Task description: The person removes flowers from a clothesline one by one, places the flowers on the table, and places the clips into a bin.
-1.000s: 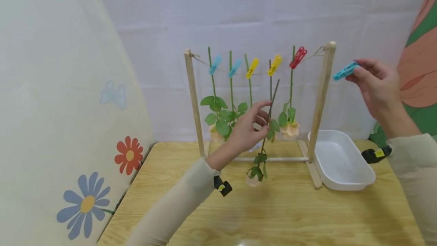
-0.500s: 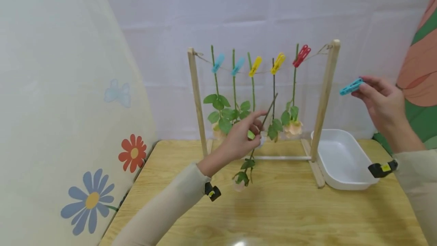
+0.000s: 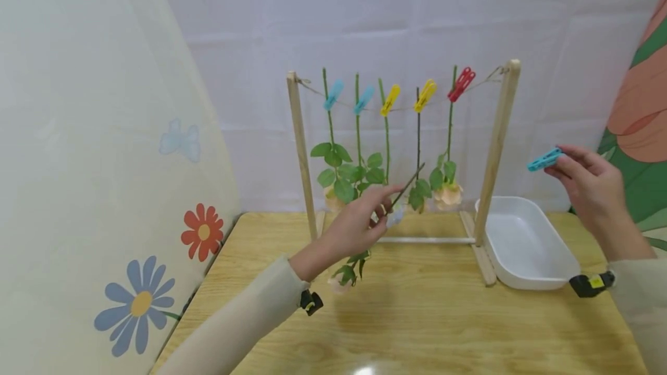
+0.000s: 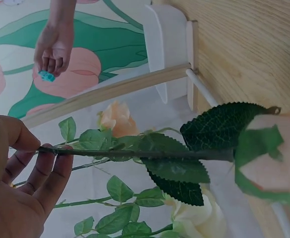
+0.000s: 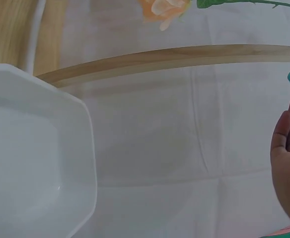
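My left hand [image 3: 359, 221] pinches the dark stem of a rose [image 4: 184, 154] between thumb and fingers. The rose hangs head down, its pale peach bloom [image 4: 271, 158] low over the table and its stem tip slanting up to the right. To the right of the wooden frame [image 3: 497, 149], my right hand [image 3: 596, 187] holds a light blue clothespin [image 3: 544, 159] at its fingertips. Several roses hang upside down from the frame's string, held by blue, yellow and red clothespins [image 3: 461, 84]. The left hand overlaps the lower parts of the middle roses in the head view.
A white plastic basin [image 3: 526, 242] stands on the wooden table [image 3: 443, 323] beside the frame's right foot. A white rod [image 3: 427, 240] joins the frame's posts low down. Behind hangs a white cloth [image 3: 406, 16]; a flower-painted panel [image 3: 78, 190] is at the left.
My left hand has drawn the rose down and to the left, away from the string, and its stem tilts more. The right hand has lowered with the blue clothespin.
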A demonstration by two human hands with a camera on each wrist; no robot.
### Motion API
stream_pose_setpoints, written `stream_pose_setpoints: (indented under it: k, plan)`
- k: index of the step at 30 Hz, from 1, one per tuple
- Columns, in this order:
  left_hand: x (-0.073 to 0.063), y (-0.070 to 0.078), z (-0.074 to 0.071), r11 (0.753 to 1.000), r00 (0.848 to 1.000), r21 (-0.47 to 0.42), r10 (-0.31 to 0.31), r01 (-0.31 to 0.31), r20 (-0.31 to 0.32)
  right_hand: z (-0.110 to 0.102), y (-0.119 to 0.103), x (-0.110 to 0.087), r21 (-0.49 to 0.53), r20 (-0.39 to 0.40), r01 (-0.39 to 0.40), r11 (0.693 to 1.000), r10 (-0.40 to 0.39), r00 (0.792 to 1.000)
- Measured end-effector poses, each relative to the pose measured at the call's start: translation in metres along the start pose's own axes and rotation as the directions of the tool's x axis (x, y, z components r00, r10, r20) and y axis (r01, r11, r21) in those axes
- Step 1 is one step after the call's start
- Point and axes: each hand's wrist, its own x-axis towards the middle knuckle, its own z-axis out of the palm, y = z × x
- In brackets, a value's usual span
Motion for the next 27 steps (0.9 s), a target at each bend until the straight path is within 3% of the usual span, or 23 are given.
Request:
stream_pose_setpoints:
  k: [3, 10, 16, 21, 27]
  plan:
    - [-0.006, -0.002, 0.000, 1.000, 1.000, 0.020, -0.002, 0.002, 0.009, -0.006, 0.004, -0.006, -0.030, -0.008, -0.019, 0.999, 0.018, 1.000]
    - [-0.018, -0.005, -0.002, 0.995, 0.998, 0.095, -0.038, 0.033, 0.049, -0.014, 0.015, -0.015, 0.026, 0.029, -0.008, 1.000, 0.007, 1.000]
    - [-0.029, -0.006, -0.003, 0.984, 0.997, 0.177, -0.035, 0.021, 0.074, -0.022, 0.020, -0.022, 0.014, 0.033, -0.001, 1.000, 0.001, 0.999]
    - [-0.037, -0.007, -0.003, 0.961, 0.996, 0.276, 0.009, -0.033, 0.089, -0.027, 0.022, -0.029, 0.030, 0.033, 0.001, 1.000, -0.002, 0.999]
    - [-0.044, -0.010, -0.003, 0.909, 0.993, 0.402, 0.079, -0.107, 0.086, -0.033, 0.024, -0.035, 0.012, -0.017, -0.018, 1.000, 0.018, 1.000]
